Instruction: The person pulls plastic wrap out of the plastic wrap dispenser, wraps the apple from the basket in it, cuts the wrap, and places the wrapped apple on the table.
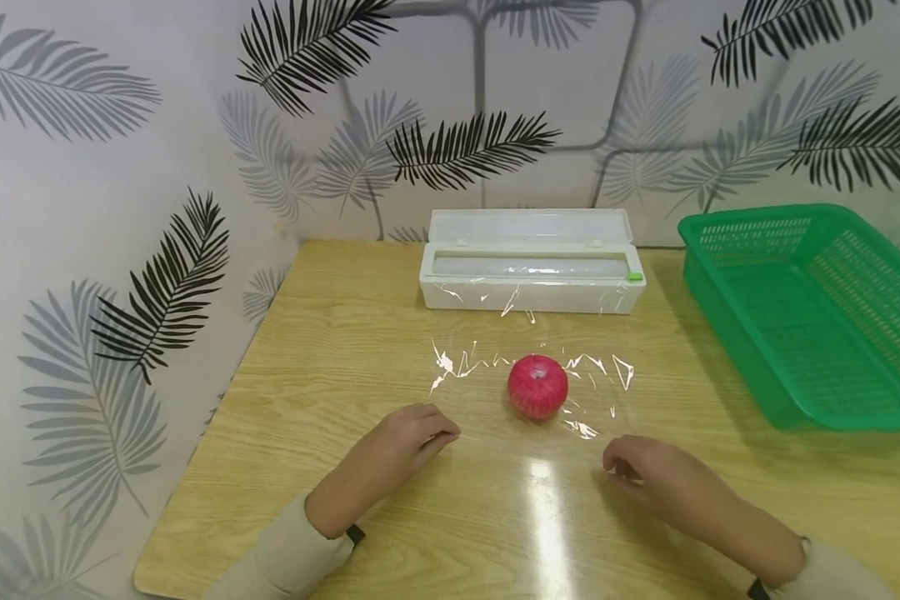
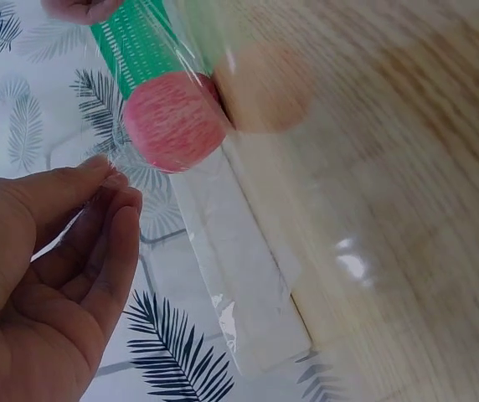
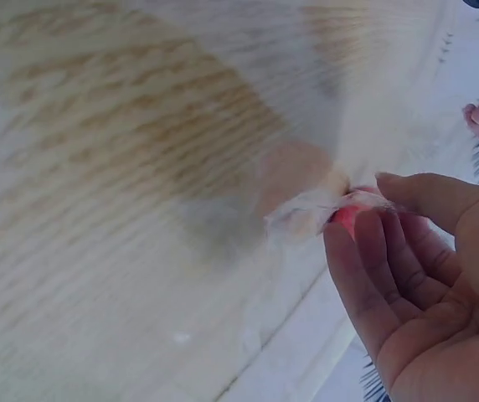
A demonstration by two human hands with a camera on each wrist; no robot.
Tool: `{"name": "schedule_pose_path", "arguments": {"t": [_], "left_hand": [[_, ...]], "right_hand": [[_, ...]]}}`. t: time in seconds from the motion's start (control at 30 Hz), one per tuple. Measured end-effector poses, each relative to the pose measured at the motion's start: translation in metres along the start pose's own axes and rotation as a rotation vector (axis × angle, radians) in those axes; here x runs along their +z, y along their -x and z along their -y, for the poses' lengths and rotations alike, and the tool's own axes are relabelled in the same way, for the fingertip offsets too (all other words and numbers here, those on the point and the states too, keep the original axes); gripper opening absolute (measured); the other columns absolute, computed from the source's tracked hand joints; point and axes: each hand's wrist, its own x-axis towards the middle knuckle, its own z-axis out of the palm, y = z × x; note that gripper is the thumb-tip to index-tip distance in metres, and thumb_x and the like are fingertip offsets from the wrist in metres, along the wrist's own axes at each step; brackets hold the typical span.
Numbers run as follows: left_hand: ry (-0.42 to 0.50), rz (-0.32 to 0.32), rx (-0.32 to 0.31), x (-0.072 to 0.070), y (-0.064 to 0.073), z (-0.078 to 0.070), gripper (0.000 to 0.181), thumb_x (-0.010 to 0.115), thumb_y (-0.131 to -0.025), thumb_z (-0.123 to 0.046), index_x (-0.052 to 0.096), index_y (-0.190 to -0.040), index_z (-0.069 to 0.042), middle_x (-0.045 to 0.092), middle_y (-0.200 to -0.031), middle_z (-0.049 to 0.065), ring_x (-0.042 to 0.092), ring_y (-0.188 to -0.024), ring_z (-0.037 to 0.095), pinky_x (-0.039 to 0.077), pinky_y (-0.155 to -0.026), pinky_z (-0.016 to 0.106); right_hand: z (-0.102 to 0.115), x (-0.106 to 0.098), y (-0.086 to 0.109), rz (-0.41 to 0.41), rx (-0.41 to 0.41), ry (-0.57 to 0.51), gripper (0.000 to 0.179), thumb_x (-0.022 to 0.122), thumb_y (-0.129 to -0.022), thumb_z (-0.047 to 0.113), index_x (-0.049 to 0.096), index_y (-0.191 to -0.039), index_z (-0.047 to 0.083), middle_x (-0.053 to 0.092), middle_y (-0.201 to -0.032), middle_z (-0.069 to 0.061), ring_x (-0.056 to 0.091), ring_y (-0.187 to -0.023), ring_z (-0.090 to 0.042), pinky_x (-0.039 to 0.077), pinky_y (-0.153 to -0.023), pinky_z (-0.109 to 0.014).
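Observation:
A red apple [image 1: 537, 387] sits mid-table, with clear cling film [image 1: 453, 367] spread around it. The film reaches back to a white dispenser box [image 1: 525, 298], whose lid stands raised. Whether the apple is on or under the film, I cannot tell. At the film's near left, my left hand [image 1: 401, 450] pinches its edge between thumb and fingers, as the left wrist view shows. My right hand [image 1: 660, 475] pinches the near right part; bunched film [image 3: 302, 209] shows at those fingertips in the right wrist view. Both hands are apart from the apple.
A green plastic basket [image 1: 776, 333] stands on the right side of the table. Behind the wooden table [image 1: 322, 333] rises a wall covering [image 1: 195, 167] with a feather-leaf pattern. The box has a small green piece [image 1: 634, 277] at its right end.

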Motion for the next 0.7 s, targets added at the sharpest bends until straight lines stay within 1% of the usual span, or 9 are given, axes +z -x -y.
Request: {"name": "schedule_pose_path", "arguments": {"t": [0.13,0.27,0.4,0.5,0.6,0.63,0.7], "left_hand": [[-0.007,-0.033,0.023,-0.001,0.0,0.0,0.008,0.067,-0.086,-0.01,0.07,-0.092,-0.007,0.064,-0.087,-0.003,0.058,-0.081,0.007,0.048,-0.073,0.013],[-0.008,-0.067,0.045,-0.004,0.001,0.001,0.008,0.069,-0.083,-0.007,0.07,-0.091,-0.006,0.064,-0.086,-0.002,0.058,-0.079,0.008,0.048,-0.072,0.013],[0.001,-0.067,0.048,-0.007,0.002,0.002,0.009,0.07,-0.083,-0.006,0.07,-0.092,-0.007,0.064,-0.086,-0.003,0.058,-0.079,0.007,0.047,-0.07,0.012],[0.01,-0.058,0.036,-0.009,0.003,0.002,0.009,0.069,-0.083,-0.007,0.07,-0.093,-0.007,0.063,-0.087,-0.003,0.057,-0.079,0.006,0.047,-0.07,0.012],[0.029,-0.06,0.03,-0.011,0.003,0.003,0.01,0.069,-0.083,-0.007,0.07,-0.093,-0.007,0.064,-0.087,-0.003,0.057,-0.08,0.007,0.048,-0.07,0.014],[0.035,-0.061,0.029,-0.011,0.003,0.003,0.01,0.069,-0.083,-0.006,0.07,-0.093,-0.007,0.064,-0.087,-0.003,0.057,-0.08,0.007,0.048,-0.07,0.014],[0.042,-0.062,0.027,-0.012,0.004,0.003,0.01,0.068,-0.083,-0.006,0.07,-0.093,-0.007,0.064,-0.088,-0.003,0.057,-0.081,0.007,0.048,-0.071,0.015]], "right_hand": [[0.001,-0.004,0.003,-0.003,-0.033,0.008,0.02,0.072,-0.074,-0.002,0.062,-0.082,0.013,0.054,-0.076,0.012,0.05,-0.068,-0.001,0.049,-0.059,-0.021],[0.001,-0.005,0.007,-0.036,-0.053,0.029,0.022,0.071,-0.071,-0.004,0.063,-0.084,0.012,0.054,-0.076,0.011,0.05,-0.068,-0.001,0.049,-0.058,-0.02],[-0.001,-0.008,0.011,-0.081,-0.066,0.024,0.024,0.072,-0.069,-0.005,0.063,-0.083,0.012,0.056,-0.077,0.01,0.052,-0.068,-0.002,0.05,-0.058,-0.02],[-0.003,-0.011,0.012,-0.13,-0.108,0.003,0.028,0.075,-0.067,-0.006,0.062,-0.083,0.013,0.057,-0.078,0.01,0.054,-0.069,-0.002,0.05,-0.059,-0.019],[-0.005,-0.013,0.014,-0.172,-0.173,-0.017,0.031,0.077,-0.065,-0.007,0.062,-0.085,0.013,0.058,-0.08,0.01,0.054,-0.07,-0.002,0.047,-0.061,-0.014],[-0.006,-0.013,0.015,-0.183,-0.194,-0.016,0.031,0.077,-0.066,-0.006,0.062,-0.085,0.013,0.058,-0.08,0.01,0.054,-0.07,-0.002,0.046,-0.062,-0.012],[-0.009,-0.014,0.016,-0.198,-0.223,-0.011,0.023,0.075,-0.073,-0.002,0.063,-0.087,0.012,0.058,-0.081,0.009,0.055,-0.071,-0.003,0.044,-0.065,-0.009]]}}
